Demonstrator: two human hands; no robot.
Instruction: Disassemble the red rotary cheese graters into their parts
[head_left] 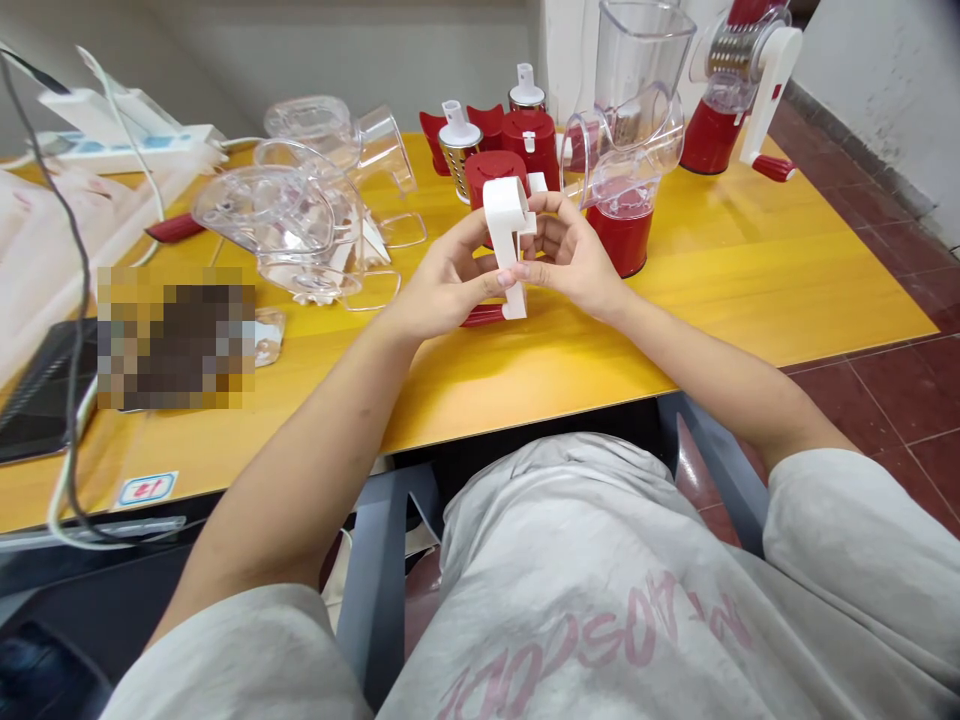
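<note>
Between my two hands, above the table's front part, is a white crank handle (pixel 504 212) with a rounded top and a red grip at its lower end. My left hand (pixel 448 278) is closed on its left side, thumb laid across the white arm. From the right, my right hand (pixel 574 252) also grips it, thumb and fingertips at the arm's edge; some of its fingers are hidden behind the handle. Right behind stand red bases (pixel 496 170) and a metal grater drum (pixel 459 155). A red base with a clear plastic hopper (pixel 637 120) is beside my right hand.
Clear plastic housings (pixel 300 210) are piled at the left. An assembled drum grater (pixel 720 100) stands at the back right. Cables and a power strip (pixel 135 145) lie at the far left, near a dark tablet-like device (pixel 49 390). The yellow table's (pixel 825 290) right edge drops to a tiled floor.
</note>
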